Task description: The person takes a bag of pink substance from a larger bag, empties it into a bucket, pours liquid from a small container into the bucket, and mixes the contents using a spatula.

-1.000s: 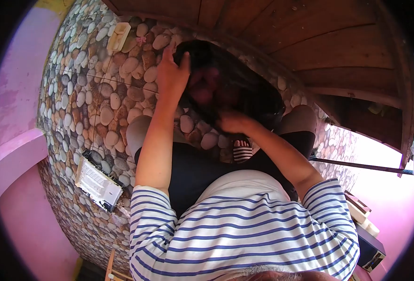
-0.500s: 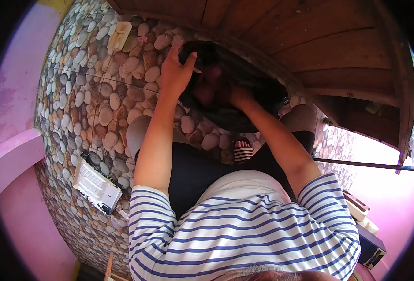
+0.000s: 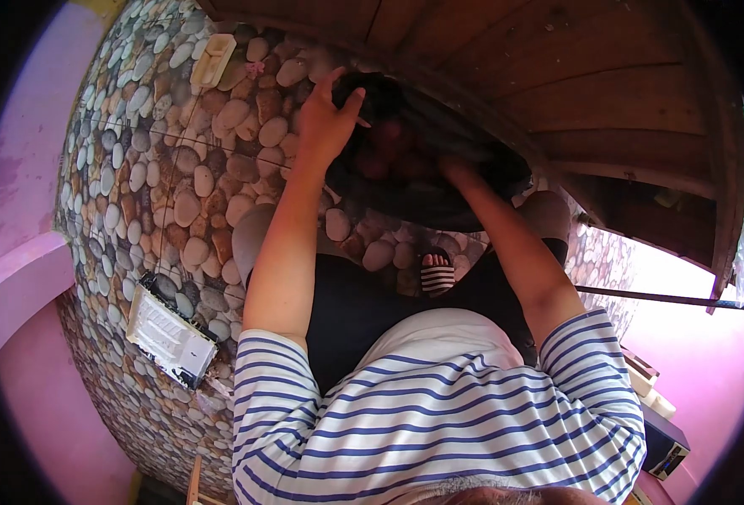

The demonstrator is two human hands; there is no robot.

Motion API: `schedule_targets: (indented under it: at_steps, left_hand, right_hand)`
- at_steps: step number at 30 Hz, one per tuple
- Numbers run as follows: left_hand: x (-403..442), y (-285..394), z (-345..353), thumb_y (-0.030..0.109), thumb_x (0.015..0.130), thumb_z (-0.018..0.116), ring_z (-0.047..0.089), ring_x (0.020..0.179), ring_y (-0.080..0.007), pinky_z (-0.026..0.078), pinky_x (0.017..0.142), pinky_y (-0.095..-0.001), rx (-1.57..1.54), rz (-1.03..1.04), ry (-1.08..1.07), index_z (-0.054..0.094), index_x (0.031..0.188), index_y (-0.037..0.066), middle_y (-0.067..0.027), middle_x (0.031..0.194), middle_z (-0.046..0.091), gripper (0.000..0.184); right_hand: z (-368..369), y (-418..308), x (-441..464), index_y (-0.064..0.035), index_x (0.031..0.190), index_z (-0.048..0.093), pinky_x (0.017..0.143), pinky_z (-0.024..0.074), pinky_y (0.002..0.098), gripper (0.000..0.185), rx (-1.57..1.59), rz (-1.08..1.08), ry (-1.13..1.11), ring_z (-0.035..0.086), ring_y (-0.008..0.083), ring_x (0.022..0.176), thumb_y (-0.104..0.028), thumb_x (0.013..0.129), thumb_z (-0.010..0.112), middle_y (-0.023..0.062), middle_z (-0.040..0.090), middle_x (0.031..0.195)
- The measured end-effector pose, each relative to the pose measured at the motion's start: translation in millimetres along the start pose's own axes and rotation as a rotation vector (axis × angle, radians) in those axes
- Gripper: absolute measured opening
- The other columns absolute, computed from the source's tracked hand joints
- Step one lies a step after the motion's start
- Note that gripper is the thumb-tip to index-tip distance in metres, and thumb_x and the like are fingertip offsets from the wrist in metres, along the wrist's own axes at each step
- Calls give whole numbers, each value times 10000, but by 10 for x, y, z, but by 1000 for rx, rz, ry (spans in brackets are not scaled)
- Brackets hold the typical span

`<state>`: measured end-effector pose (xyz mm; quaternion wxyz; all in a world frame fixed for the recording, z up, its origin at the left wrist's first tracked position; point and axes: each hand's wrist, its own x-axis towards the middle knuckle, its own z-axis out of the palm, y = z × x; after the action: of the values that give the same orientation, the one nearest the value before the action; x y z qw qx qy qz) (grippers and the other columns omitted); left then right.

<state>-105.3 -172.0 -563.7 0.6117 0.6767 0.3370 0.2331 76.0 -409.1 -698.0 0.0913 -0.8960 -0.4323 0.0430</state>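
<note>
Both hands are at the black bag (image 3: 426,200), which lies open-mouthed on the pebble-patterned floor (image 3: 191,206) between the person's knees and the wooden furniture (image 3: 591,105). At the far left rises a pink wall (image 3: 22,168). Next comes a white panel (image 3: 170,335) with dark, ragged edges, flat on the floor, then, farther up, a cream tray (image 3: 213,61) with a small pink thing (image 3: 256,68) just beside it. The left hand (image 3: 338,105) is at the bag's left rim, thumb spread well apart from the fingers; whether it pinches the plastic, I cannot tell. Reddish, rounded shapes (image 3: 382,151) show dimly inside the bag. Below it is a foot in a striped sandal (image 3: 437,276). The right hand (image 3: 456,170) reaches into the bag's mouth, its fingers lost in shadow, so its opening and any hold cannot be told. Farther right, a thin dark rod (image 3: 658,297) runs below the furniture, and a black box (image 3: 665,443) sits beside the person's striped sleeve (image 3: 595,370).
</note>
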Motion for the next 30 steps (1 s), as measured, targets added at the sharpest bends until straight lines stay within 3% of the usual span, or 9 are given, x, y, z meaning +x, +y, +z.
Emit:
schedule_targets:
  at_steps: [4, 11, 14, 17, 19, 20, 22, 26, 30]
  left_hand:
    - [55, -61, 0, 263, 932, 675, 758, 749, -253, 541, 882, -351, 18, 5, -6, 525, 1378, -3, -217, 1254, 655, 541]
    - [128, -149, 51, 276, 927, 680, 756, 762, -262, 519, 931, -382, 28, 30, 15, 523, 1387, 2, -240, 1313, 616, 558]
    - [122, -109, 44, 289, 922, 685, 756, 796, -269, 514, 947, -392, 96, -27, -12, 532, 1382, 6, -250, 1341, 593, 562]
    - [110, -31, 59, 264, 930, 689, 755, 828, -278, 533, 930, -384, 71, 48, 20, 545, 1374, 14, -246, 1361, 579, 530]
    - [108, 48, 65, 229, 939, 698, 734, 947, -252, 555, 898, -343, -127, 31, 85, 554, 1371, 22, -223, 1331, 606, 501]
    - [127, 62, 62, 229, 939, 698, 734, 947, -252, 555, 898, -343, -128, 38, 84, 554, 1371, 22, -223, 1331, 606, 501]
    - [157, 76, 39, 165, 946, 701, 687, 1051, -212, 569, 858, -307, -116, 180, 170, 556, 1376, 30, -188, 1316, 620, 474]
    - [129, 213, 0, 129, 944, 704, 644, 1108, -200, 564, 871, -301, -173, 231, 197, 556, 1377, 28, -164, 1361, 588, 468]
    - [136, 515, -53, 106, 945, 698, 669, 1013, -205, 593, 733, -291, -340, 205, 285, 552, 1376, 21, -155, 1415, 533, 463]
  right_hand:
    - [112, 225, 8, -59, 1490, 452, 1168, 351, 423, 540, 93, 32, 61, 476, 341, 1381, -168, 978, 582, 197, 525, 1465]
    - [-155, 124, -12, -27, 1404, 541, 1139, 390, 428, 495, 645, 291, 164, 500, 341, 1353, -166, 940, 644, 199, 547, 1437]
    - [-420, -6, -54, -10, 1372, 565, 1059, 464, 401, 466, 848, 324, 189, 566, 296, 1283, -115, 924, 630, 162, 610, 1363]
    - [-661, -44, -91, 43, 1286, 594, 971, 506, 369, 394, 635, 290, 76, 627, 263, 1158, -55, 905, 609, 162, 671, 1226]
    - [-940, -254, -185, 82, 1142, 609, 893, 524, 360, 272, 982, 567, 81, 665, 252, 972, -9, 887, 589, 168, 697, 1044]
    - [-914, -220, -220, 82, 1142, 609, 893, 524, 360, 272, 983, 563, 87, 665, 252, 972, -9, 887, 589, 168, 697, 1044]
    - [-913, -225, -290, 17, 1044, 622, 694, 505, 297, 119, 915, 518, 311, 608, 149, 742, -58, 979, 556, 80, 667, 869]
    - [-1568, -638, -335, -10, 956, 602, 686, 499, 295, 132, 1184, 460, 307, 590, 135, 721, -121, 1017, 568, 52, 647, 842]
    - [-1836, -790, -304, -13, 966, 594, 687, 498, 289, 194, 1274, 487, 290, 603, 130, 736, -195, 1033, 596, 51, 651, 852]
